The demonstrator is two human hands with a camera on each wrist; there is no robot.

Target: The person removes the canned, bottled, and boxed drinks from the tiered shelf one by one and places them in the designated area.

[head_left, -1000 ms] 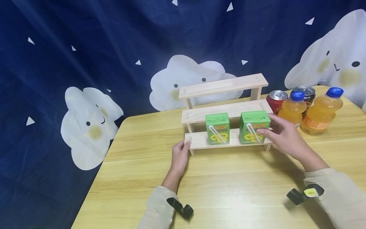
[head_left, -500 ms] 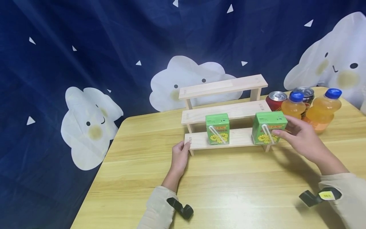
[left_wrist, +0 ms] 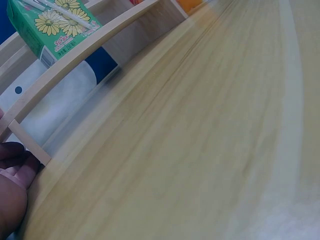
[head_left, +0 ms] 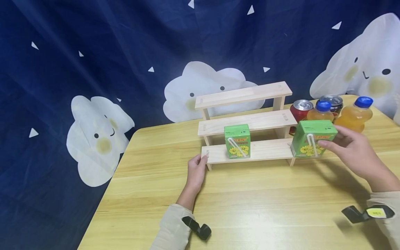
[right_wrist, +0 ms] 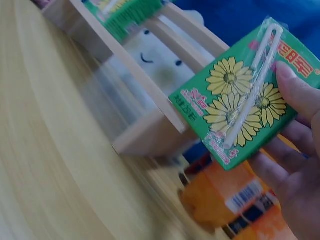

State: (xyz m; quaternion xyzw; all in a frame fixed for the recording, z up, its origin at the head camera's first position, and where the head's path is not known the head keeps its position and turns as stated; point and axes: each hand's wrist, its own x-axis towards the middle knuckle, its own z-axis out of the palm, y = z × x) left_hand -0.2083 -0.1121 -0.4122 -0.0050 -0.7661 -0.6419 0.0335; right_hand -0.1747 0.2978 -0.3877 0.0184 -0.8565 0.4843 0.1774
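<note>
In the head view a three-tier wooden rack (head_left: 268, 149) stands on the table. My left hand (head_left: 196, 170) grips the left end of its lowest tier, thumb on top. One green drink carton (head_left: 237, 141) with yellow flowers and a wrapped straw stands upright on that tier, left of its middle. My right hand (head_left: 359, 152) holds a matching drink carton (head_left: 312, 139) at the tier's right end, mostly past the edge. Seen from the right wrist, the thumb presses on the front of this drink carton (right_wrist: 200, 102) while the fingers curl behind it.
Behind the held carton, two orange drink bottles with blue caps (head_left: 356, 114), a red can (head_left: 301, 107) and a dark can (head_left: 335, 103) stand close together. A blue curtain (head_left: 125, 41) with white clouds hangs behind the wooden table (head_left: 150, 180).
My right hand has moved the drink carton rightward, from over the lowest tier to past its right end. My left hand and the other carton have stayed put.
</note>
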